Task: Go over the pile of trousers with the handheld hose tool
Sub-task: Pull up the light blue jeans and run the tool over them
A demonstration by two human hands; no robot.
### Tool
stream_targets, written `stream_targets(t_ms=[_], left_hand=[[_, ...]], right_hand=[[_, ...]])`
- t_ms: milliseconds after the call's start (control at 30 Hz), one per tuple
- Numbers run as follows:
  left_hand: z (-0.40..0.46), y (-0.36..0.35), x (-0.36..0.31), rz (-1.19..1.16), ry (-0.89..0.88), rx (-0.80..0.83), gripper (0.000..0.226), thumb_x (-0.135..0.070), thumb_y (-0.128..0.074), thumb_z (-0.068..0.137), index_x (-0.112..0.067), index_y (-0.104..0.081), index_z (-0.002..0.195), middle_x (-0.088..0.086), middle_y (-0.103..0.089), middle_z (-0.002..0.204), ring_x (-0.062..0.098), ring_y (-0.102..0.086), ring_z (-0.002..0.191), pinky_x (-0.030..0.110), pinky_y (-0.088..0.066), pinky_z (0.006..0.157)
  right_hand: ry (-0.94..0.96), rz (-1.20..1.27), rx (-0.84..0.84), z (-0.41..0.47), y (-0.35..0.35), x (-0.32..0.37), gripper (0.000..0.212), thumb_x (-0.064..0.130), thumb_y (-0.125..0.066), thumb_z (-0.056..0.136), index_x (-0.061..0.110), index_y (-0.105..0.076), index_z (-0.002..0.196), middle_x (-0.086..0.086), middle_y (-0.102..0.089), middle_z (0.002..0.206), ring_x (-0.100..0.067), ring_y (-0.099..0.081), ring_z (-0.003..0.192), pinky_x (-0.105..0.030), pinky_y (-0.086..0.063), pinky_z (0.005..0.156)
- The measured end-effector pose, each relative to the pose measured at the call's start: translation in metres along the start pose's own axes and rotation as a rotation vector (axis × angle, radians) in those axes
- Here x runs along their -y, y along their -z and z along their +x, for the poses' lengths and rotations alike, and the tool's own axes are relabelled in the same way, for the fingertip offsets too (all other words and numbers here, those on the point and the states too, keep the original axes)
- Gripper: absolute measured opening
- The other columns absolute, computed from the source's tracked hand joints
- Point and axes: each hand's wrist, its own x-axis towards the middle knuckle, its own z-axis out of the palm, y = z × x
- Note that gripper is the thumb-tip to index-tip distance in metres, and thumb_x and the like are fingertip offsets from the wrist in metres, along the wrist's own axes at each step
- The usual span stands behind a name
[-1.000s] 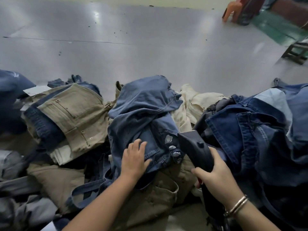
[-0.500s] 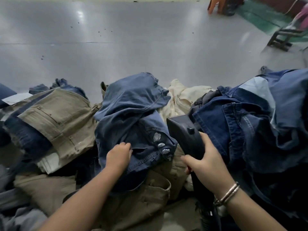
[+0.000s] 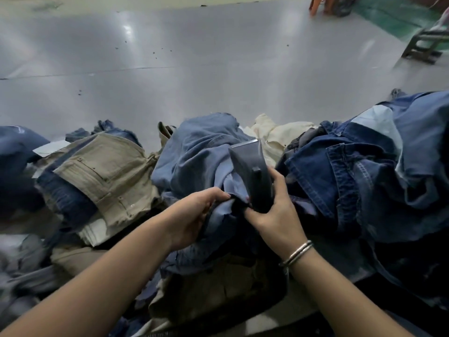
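A pile of trousers lies across the near edge of the table. In its middle sits a mid-blue denim pair (image 3: 199,152). My left hand (image 3: 194,215) grips a bunched fold of that pair and holds it up. My right hand (image 3: 274,212) holds the dark handheld hose tool (image 3: 252,173) by its handle, its flat nozzle head pointing up and away over the blue denim. The tool's hose is hidden below my wrist.
Khaki trousers (image 3: 104,176) lie at the left, dark blue jeans (image 3: 352,178) at the right, a cream garment (image 3: 274,135) behind the tool. The grey tabletop (image 3: 194,69) stretches beyond. An orange stool (image 3: 318,3) and a metal frame (image 3: 422,45) stand far right.
My left hand went from lying flat on the blue denim to gripping a fold and lifting it. The tool moved up and forward over that pair.
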Motion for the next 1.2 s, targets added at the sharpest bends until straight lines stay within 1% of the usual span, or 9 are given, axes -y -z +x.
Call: stream_targets(t_ms=[133,300,400,500,633,733,867,1000,1200], left_hand=[[-0.011,0.005,0.003,0.039,0.007,0.084,0.027,-0.032,-0.065,0.074,-0.015,-0.079,0.089,0.007,-0.075,0.09,0.016,-0.072,0.078,0.023,-0.057,0.071],[-0.029,0.013,-0.009,0.231,-0.054,0.096,0.016,-0.028,-0.069,0.081,-0.019,-0.074,0.068,-0.003,-0.067,0.067,0.006,-0.064,0.061,0.017,-0.051,0.057],[-0.041,0.01,0.009,0.068,-0.098,0.12,0.014,-0.027,-0.071,0.076,-0.019,-0.079,0.084,0.003,-0.074,0.084,0.012,-0.07,0.074,0.021,-0.055,0.064],[-0.044,0.003,0.032,-0.309,-0.074,0.062,0.039,-0.036,-0.073,0.069,-0.014,-0.077,0.101,0.012,-0.072,0.106,0.021,-0.072,0.09,0.029,-0.058,0.076],[-0.039,0.006,0.027,-0.557,-0.276,-0.081,0.039,-0.038,-0.059,0.079,-0.009,-0.077,0.099,0.012,-0.072,0.109,0.019,-0.072,0.093,0.028,-0.059,0.07],[-0.032,0.012,0.014,-0.692,-0.377,-0.117,0.039,-0.036,-0.056,0.08,-0.006,-0.077,0.094,0.01,-0.074,0.102,0.015,-0.072,0.087,0.024,-0.058,0.066],[-0.023,0.014,0.01,-0.793,-0.405,-0.12,0.037,-0.032,-0.054,0.087,-0.003,-0.076,0.092,0.01,-0.075,0.092,0.014,-0.073,0.078,0.022,-0.058,0.061],[-0.017,0.022,0.001,-0.87,-0.429,-0.129,0.047,-0.032,-0.046,0.097,-0.003,-0.077,0.078,0.009,-0.074,0.082,0.013,-0.073,0.07,0.022,-0.059,0.061],[-0.014,0.02,0.005,-0.815,-0.415,-0.119,0.042,-0.034,-0.043,0.099,-0.003,-0.07,0.1,0.012,-0.074,0.096,0.018,-0.073,0.083,0.03,-0.06,0.072]], right_hand=[[-0.01,0.107,0.053,0.01,0.0,0.005,0.073,-0.006,-0.07,0.07,0.037,-0.041,0.122,0.002,-0.062,0.111,-0.012,-0.061,0.104,-0.033,-0.05,0.097],[0.018,0.233,0.154,0.023,0.011,0.012,0.063,0.002,-0.065,0.062,0.032,-0.048,0.115,0.005,-0.062,0.097,-0.002,-0.063,0.088,-0.019,-0.051,0.074],[-0.007,0.201,0.199,0.023,0.005,0.009,0.066,-0.001,-0.069,0.066,0.03,-0.048,0.121,-0.001,-0.064,0.105,-0.012,-0.064,0.098,-0.027,-0.054,0.081],[0.0,0.172,0.128,0.023,0.0,0.007,0.064,-0.009,-0.07,0.073,0.028,-0.049,0.12,0.006,-0.066,0.107,-0.008,-0.064,0.103,-0.028,-0.051,0.091],[0.028,0.134,0.02,0.022,0.01,0.011,0.06,-0.007,-0.07,0.074,0.033,-0.048,0.114,0.028,-0.065,0.091,0.003,-0.063,0.091,-0.023,-0.054,0.082],[0.021,0.194,0.052,0.017,0.019,0.017,0.052,0.001,-0.066,0.067,0.03,-0.051,0.108,0.018,-0.065,0.08,-0.006,-0.064,0.072,-0.028,-0.057,0.065],[-0.006,0.229,0.224,0.004,0.022,0.023,0.052,-0.019,-0.062,0.07,0.019,-0.052,0.105,0.007,-0.063,0.071,-0.01,-0.058,0.052,-0.023,-0.051,0.048],[-0.043,0.149,0.384,-0.017,0.015,0.024,0.063,-0.003,-0.063,0.06,0.036,-0.055,0.109,0.005,-0.066,0.084,-0.01,-0.062,0.065,-0.027,-0.053,0.057],[-0.024,0.024,0.43,-0.03,0.002,0.023,0.062,0.008,-0.062,0.059,0.049,-0.052,0.104,0.004,-0.063,0.087,-0.019,-0.06,0.07,-0.022,-0.046,0.062]])
